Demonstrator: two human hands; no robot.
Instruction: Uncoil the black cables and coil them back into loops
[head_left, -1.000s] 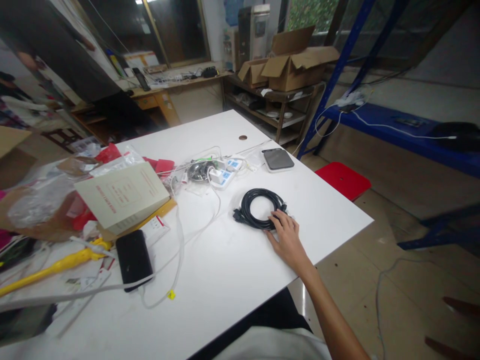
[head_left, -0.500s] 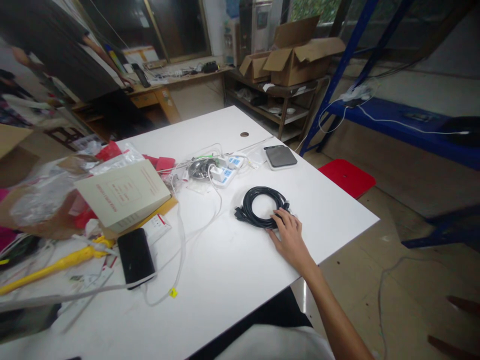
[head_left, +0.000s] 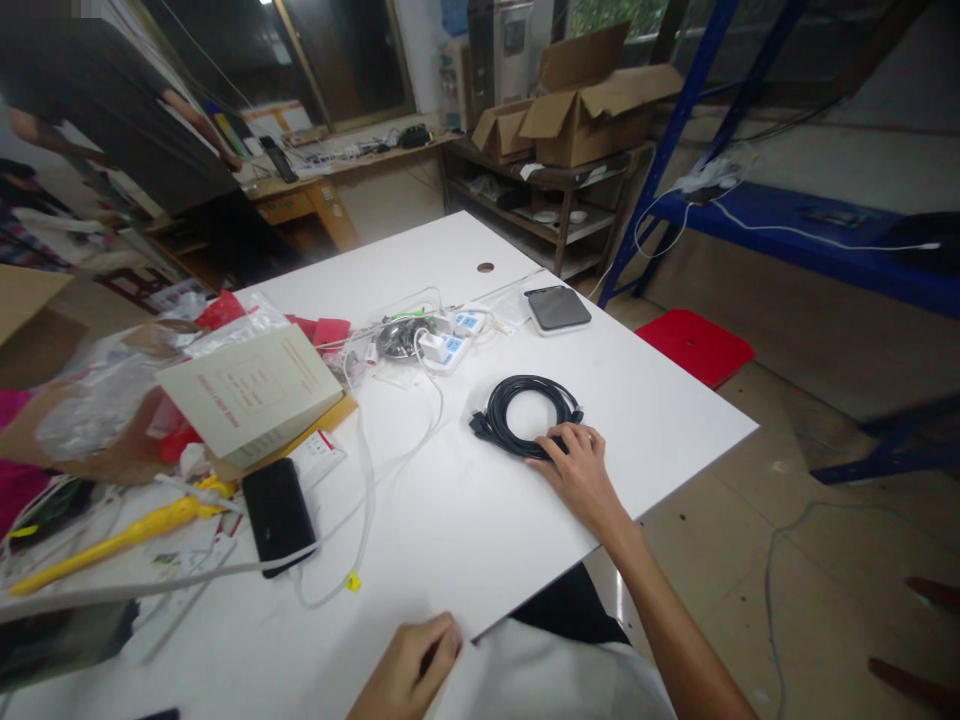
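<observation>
A coiled black cable (head_left: 499, 420) lies on the white table (head_left: 660, 400), with a dark connector end sticking out at its left side. My right hand (head_left: 577, 470) has its fingers curled over the coil's near right part and the thumb against its near edge. At the table's front edge my left hand (head_left: 416, 660) is curled into a loose fist, and nothing shows in it. It is apart from the cable.
Left of the coil are a black phone (head_left: 279, 517), white cords, a power strip (head_left: 448, 350), a grey-white box (head_left: 251, 390) and plastic bags. A dark-topped device (head_left: 559, 308) sits at the right edge. Beyond stand a red stool (head_left: 694, 345), blue shelving (head_left: 810, 235) and another person (head_left: 142, 110).
My left hand has come into view at the table's front edge. My right hand has curled its fingers more over the coil, which stays in place.
</observation>
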